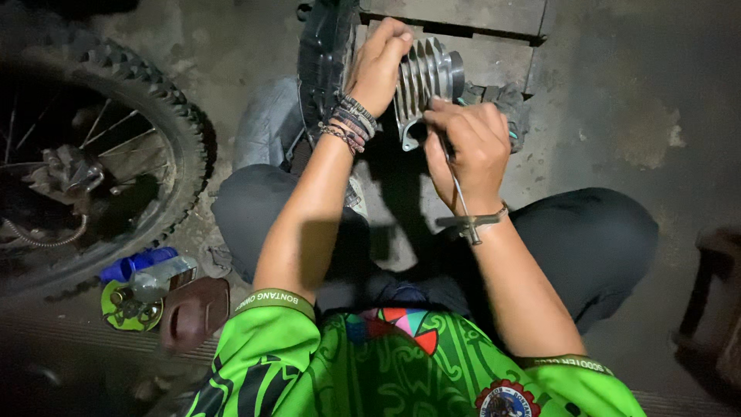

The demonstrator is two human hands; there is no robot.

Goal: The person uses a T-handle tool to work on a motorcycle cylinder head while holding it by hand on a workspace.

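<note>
Concrete floor, left hand (378,66) steadying finned cylinder (426,81), right hand (469,147) gripping T-handle tool (465,216)

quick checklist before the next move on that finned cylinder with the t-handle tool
1. Left hand grips the finned cylinder from above: ok.
2. Right hand holds the T-handle tool, its handle near the wrist: ok.
3. Tool tip seated on the cylinder: cannot tell, the fingers hide it.
4. Cylinder supported from below: cannot tell, it looks held in the air above the floor.
5. Light on the work: not ok, the scene is dim, with deep shadow under the hands.
6. Space at the left: not ok, a knobby wheel, a bottle and a small tin crowd the left knee.
</note>
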